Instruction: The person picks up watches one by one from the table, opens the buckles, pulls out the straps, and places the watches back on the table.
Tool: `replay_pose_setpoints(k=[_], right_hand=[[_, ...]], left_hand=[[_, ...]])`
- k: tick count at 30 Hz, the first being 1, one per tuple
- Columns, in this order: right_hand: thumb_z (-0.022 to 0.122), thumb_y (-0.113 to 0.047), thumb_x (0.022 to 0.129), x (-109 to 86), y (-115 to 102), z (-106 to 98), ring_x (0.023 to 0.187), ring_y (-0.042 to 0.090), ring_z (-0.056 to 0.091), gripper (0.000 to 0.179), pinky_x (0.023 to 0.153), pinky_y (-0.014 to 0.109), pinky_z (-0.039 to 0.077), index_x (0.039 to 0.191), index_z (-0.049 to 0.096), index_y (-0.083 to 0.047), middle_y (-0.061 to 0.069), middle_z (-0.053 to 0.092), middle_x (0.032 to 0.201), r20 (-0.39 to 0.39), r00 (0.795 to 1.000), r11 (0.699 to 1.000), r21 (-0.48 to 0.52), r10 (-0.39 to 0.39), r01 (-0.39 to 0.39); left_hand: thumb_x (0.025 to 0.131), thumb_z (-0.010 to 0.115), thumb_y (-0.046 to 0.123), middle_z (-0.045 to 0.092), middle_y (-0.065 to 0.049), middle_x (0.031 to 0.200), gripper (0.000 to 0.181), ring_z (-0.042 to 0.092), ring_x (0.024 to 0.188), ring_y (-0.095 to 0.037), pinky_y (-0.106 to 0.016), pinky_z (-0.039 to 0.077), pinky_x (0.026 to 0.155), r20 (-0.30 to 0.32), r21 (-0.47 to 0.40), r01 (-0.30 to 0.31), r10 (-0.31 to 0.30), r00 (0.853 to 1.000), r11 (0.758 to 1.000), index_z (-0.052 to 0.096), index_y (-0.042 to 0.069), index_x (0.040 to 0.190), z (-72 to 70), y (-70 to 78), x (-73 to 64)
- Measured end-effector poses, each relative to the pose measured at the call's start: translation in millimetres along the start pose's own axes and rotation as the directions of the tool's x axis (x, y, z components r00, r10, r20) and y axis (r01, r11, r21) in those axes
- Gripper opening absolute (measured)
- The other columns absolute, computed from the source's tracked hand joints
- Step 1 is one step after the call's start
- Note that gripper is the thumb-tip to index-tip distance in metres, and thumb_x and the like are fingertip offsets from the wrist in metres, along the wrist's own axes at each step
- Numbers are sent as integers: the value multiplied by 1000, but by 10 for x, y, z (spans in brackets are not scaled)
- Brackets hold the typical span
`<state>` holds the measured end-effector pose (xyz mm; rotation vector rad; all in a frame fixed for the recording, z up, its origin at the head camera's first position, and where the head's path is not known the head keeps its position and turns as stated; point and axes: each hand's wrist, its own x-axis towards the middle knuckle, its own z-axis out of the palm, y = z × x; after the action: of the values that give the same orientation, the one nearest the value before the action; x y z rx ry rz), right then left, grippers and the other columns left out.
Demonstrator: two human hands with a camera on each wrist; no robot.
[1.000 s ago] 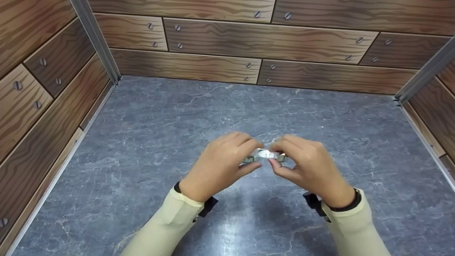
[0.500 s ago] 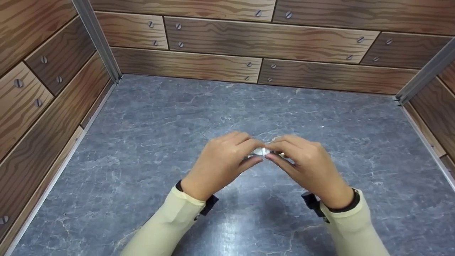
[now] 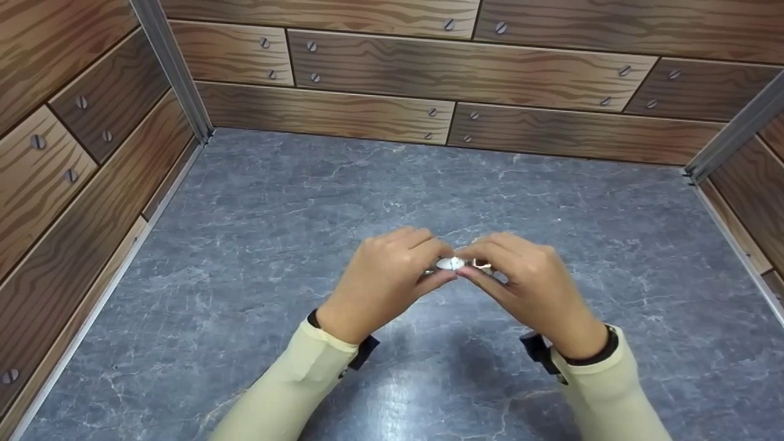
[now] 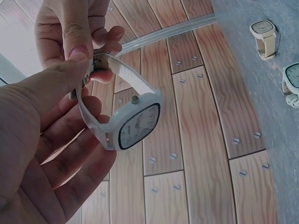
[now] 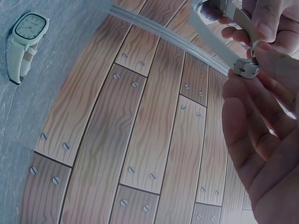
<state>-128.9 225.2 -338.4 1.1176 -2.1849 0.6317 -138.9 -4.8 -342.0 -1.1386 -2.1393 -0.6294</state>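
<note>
A white wristwatch with a rounded-square dial hangs between my hands, its strap bent into a loop. My left hand pinches one part of the strap between thumb and fingers. Meeting it fingertip to fingertip, my right hand pinches the strap at the metal buckle. From the head view only a small white piece of strap shows between the fingertips; the dial is hidden there. Whether the strap end is through the buckle, I cannot tell.
On the grey marbled tabletop, the left wrist view shows a cream-strapped watch and a pale watch. The right wrist view shows a white-strapped watch. Wood-patterned walls with metal corner posts surround the table.
My right fingertips have moved left to meet my left ones, narrowing the gap between the hands. Less of the white strap shows between them. Both arms stay nearly in place.
</note>
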Motion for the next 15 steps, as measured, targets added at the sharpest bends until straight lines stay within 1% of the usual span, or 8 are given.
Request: replay_pose_setpoints(k=[4,8,12,15], right_hand=[[79,-16,93,-3,-3,1,77,13,70,14,63,26,57,106,76,-11,1,74,95,28,999,999,12,32,-32],[77,-17,95,-10,-8,-2,77,14,72,13,64,28,59,106,76,-10,2,74,96,64,996,998,17,64,-66],[76,-16,96,-13,-5,-10,75,12,71,12,61,28,58,106,75,-10,2,73,95,61,996,998,17,65,-66],[74,-18,97,-5,-7,-18,75,11,69,12,61,27,58,106,74,-10,1,73,96,49,997,998,23,61,-62]], left_hand=[[99,71,32,71,3,89,21,65,77,-10,-21,55,67,14,16,0,0,1000,1000,75,11,100,6,5,1],[100,71,25,71,2,89,15,64,75,-10,-21,55,67,17,7,1,-1,1000,1000,75,11,100,5,5,-2],[99,72,20,72,2,89,11,64,75,-10,-20,54,66,4,-15,-4,4,1000,1000,75,10,99,-3,-9,2],[99,72,19,72,2,90,10,64,76,-10,-20,54,67,2,-22,-18,18,1000,1000,75,10,99,-23,-18,11]])
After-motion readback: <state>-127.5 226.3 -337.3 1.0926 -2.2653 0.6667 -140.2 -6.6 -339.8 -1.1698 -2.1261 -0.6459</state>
